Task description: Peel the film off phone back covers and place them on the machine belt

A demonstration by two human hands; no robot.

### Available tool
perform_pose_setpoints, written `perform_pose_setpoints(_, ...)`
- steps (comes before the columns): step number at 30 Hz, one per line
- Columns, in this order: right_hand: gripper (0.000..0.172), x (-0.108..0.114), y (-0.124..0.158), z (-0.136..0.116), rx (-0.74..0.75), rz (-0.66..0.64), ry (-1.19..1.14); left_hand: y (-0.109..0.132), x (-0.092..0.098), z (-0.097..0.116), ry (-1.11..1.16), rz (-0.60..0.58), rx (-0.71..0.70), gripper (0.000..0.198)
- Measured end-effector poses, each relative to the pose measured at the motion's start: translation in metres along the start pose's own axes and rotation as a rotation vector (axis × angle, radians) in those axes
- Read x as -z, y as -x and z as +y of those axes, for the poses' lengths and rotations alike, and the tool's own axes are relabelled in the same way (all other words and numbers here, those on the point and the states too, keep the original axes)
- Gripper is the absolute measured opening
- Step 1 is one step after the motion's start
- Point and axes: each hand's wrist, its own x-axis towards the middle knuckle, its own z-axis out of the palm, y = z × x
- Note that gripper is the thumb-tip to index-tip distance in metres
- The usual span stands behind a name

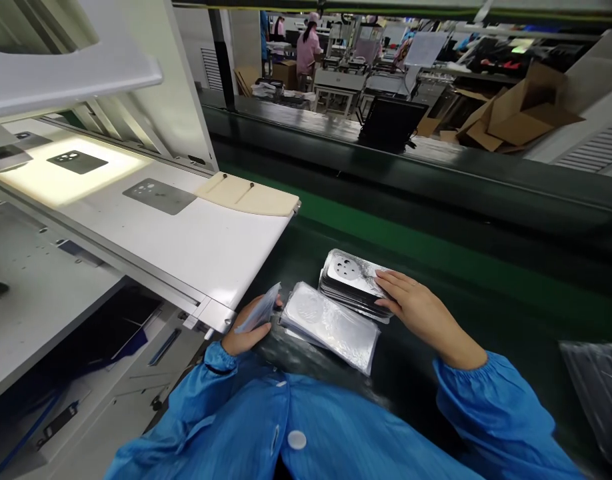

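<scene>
My left hand (246, 330) is closed on a clear plastic sleeve (261, 311) beside the corner of the machine bed. To the right is a stack of phone back panels (343, 303), their round camera areas pierced with several holes. My right hand (419, 313) grips the right end of the top panel (353, 269), fingers over its face and thumb at the near edge. Between the hands lies a bagged pile of panels (331, 327) in shiny clear plastic, tilted beside the stack. The fingertips of my left hand are partly hidden behind the sleeve.
A white machine bed (211, 247) at left carries single dark panels (159, 195), one on a lit area. Clear-bagged items (599, 393) lie at far right on the dark green belt (486, 267). Beyond are a black monitor (393, 122), cardboard boxes (521, 113) and co-workers.
</scene>
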Motion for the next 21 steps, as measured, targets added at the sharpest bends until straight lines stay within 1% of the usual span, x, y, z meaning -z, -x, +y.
perform_pose_setpoints(2, 0.036, 0.006, -0.001, -0.003, 0.032, 0.083, 0.015, 0.000, -0.002, -0.001, 0.010, -0.005, -0.013, 0.043)
perform_pose_setpoints(3, 0.036, 0.010, -0.002, -0.004, 0.040, 0.147, 0.040, 0.000, -0.003, -0.001, 0.025, -0.003, -0.022, 0.043)
perform_pose_setpoints(4, 0.034, 0.013, -0.003, -0.006, 0.040, 0.227, 0.079, -0.001, -0.004, -0.001, 0.045, 0.005, -0.034, 0.044)
perform_pose_setpoints(6, 0.025, 0.020, -0.007, -0.011, 0.014, 0.426, 0.186, -0.003, -0.004, 0.000, 0.081, 0.025, -0.066, 0.046)
perform_pose_setpoints(8, 0.021, 0.027, -0.015, -0.016, -0.014, 0.611, 0.258, -0.004, -0.002, 0.001, 0.079, 0.022, -0.098, 0.048)
perform_pose_setpoints(10, 0.020, 0.035, -0.028, -0.026, 0.005, 0.731, 0.235, -0.005, 0.000, 0.001, 0.042, -0.002, -0.117, 0.048)
perform_pose_setpoints(13, 0.016, 0.045, -0.057, -0.049, 0.112, 0.795, 0.048, -0.005, 0.001, -0.001, 0.006, -0.014, -0.164, 0.048)
perform_pose_setpoints(15, 0.015, 0.051, -0.081, -0.070, 0.171, 0.772, -0.038, -0.003, 0.000, -0.004, 0.005, -0.007, -0.214, 0.050)
perform_pose_setpoints(17, 0.016, 0.055, -0.106, -0.093, 0.218, 0.762, -0.036, -0.002, -0.002, -0.008, 0.001, 0.004, -0.251, 0.052)
perform_pose_setpoints(21, 0.021, 0.059, -0.153, -0.129, 0.279, 0.766, 0.068, -0.002, -0.004, -0.013, -0.032, 0.051, -0.296, 0.054)
